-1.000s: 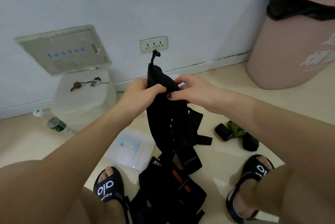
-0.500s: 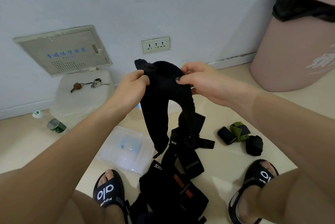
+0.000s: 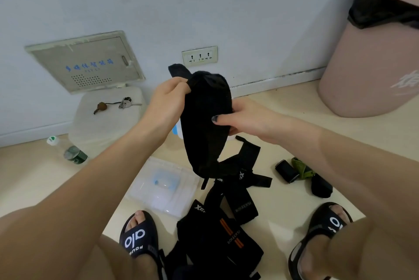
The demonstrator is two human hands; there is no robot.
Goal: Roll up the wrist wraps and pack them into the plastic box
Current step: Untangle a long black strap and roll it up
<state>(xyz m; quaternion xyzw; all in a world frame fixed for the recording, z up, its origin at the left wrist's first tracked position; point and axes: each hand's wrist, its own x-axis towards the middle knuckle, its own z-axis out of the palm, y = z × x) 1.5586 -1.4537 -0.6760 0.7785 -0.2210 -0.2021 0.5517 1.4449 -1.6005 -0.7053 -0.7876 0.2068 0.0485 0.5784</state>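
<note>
I hold a long black wrist wrap (image 3: 207, 120) up in front of me, folded over at its top. My left hand (image 3: 169, 100) grips its upper left edge, near the small end tab. My right hand (image 3: 240, 117) holds its right side lower down, thumb laid across the front. Its lower end hangs toward a pile of black wraps (image 3: 226, 229) on the floor between my feet. A clear plastic box (image 3: 163, 186) with a blue patch lies on the floor left of the pile. Rolled wraps (image 3: 301, 174), black and green, sit to the right.
A pink bin (image 3: 371, 52) with a black liner stands at the right by the wall. A white container (image 3: 106, 118) with keys on top and a lying bottle (image 3: 70, 151) are at the left. My sandalled feet (image 3: 139, 239) frame the pile.
The wrap, first hanging straight from both hands, is now folded over at the top. My right hand has slid down its right side, while my left still grips the top.
</note>
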